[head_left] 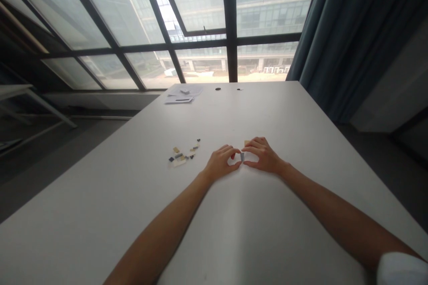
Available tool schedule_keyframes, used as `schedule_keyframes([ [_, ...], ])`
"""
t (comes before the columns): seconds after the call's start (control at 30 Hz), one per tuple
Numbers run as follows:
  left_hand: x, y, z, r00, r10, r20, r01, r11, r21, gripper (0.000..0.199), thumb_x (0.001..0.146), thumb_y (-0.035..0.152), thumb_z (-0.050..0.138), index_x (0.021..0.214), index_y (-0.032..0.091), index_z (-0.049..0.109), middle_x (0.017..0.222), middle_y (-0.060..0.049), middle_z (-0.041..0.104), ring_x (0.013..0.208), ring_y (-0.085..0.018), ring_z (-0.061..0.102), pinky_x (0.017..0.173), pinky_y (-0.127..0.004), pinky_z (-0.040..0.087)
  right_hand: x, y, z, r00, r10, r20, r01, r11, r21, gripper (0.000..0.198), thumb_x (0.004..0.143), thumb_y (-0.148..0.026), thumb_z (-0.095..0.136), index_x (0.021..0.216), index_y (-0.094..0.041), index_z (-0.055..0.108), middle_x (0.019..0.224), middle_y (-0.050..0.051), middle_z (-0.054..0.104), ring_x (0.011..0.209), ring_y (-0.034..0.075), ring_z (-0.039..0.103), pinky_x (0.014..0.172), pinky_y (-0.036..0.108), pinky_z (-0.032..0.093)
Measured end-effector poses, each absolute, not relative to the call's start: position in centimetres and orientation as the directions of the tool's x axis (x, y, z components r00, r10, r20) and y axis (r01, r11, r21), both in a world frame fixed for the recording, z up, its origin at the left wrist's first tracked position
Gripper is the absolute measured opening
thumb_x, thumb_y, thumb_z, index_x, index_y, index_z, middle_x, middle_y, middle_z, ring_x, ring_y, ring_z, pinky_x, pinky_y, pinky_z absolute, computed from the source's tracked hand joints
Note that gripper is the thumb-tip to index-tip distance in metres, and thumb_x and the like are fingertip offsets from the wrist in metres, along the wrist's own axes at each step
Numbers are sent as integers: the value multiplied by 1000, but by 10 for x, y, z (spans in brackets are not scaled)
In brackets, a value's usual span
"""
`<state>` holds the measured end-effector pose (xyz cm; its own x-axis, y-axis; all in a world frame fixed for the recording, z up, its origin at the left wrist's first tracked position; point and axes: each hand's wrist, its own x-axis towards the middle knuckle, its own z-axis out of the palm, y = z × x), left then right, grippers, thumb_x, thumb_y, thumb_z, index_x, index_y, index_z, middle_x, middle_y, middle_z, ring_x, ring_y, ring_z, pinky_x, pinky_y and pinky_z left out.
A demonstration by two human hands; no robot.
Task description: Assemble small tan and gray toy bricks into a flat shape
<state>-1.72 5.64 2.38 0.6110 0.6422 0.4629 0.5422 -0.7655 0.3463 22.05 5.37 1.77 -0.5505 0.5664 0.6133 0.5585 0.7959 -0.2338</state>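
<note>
Between the fingertips of both hands is a small grey block, perhaps a toy building brick, held just over or on the white table. My left hand pinches it from the left with thumb and fingers. From the right, my right hand grips the same piece in a like pinch. A tan piece shows just behind my right fingers, partly covered by them. Left of my hands lies a loose group of small tan, grey, black and white pieces.
The white table stretches to the window. Papers with a small light object lie at its far left corner. Two dark round spots mark the far edge. A blue curtain hangs at right; another table stands left.
</note>
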Motion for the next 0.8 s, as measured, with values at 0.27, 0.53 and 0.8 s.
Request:
schedule_keyframes([
  [0.27, -18, 60, 18, 607, 596, 525, 484, -802, 350, 22, 86, 30, 67, 107, 22, 64, 82, -1, 62, 84, -17, 59, 79, -28, 47, 220, 55, 17, -546, 541, 639, 536, 812, -230, 21, 86, -35, 74, 103, -24, 68, 103, 5, 71, 101, 24, 59, 93, 42, 38],
  [0.53, -17, 59, 17, 604, 588, 537, 470, -808, 356, 29, 90, 32, 65, 117, 22, 62, 82, -1, 62, 83, -17, 59, 78, -29, 47, 219, 52, 21, -529, 538, 656, 533, 813, -237, 20, 84, -28, 74, 103, -25, 66, 103, 5, 71, 100, 24, 59, 93, 43, 39],
  [0.8, -16, 59, 18, 611, 583, 536, 460, -812, 358, 26, 90, 32, 65, 114, 22, 63, 82, -1, 62, 82, -16, 59, 77, -28, 47, 217, 51, 23, -531, 539, 655, 531, 813, -238, 21, 83, -27, 73, 102, -24, 66, 103, 5, 71, 100, 24, 59, 92, 43, 39],
])
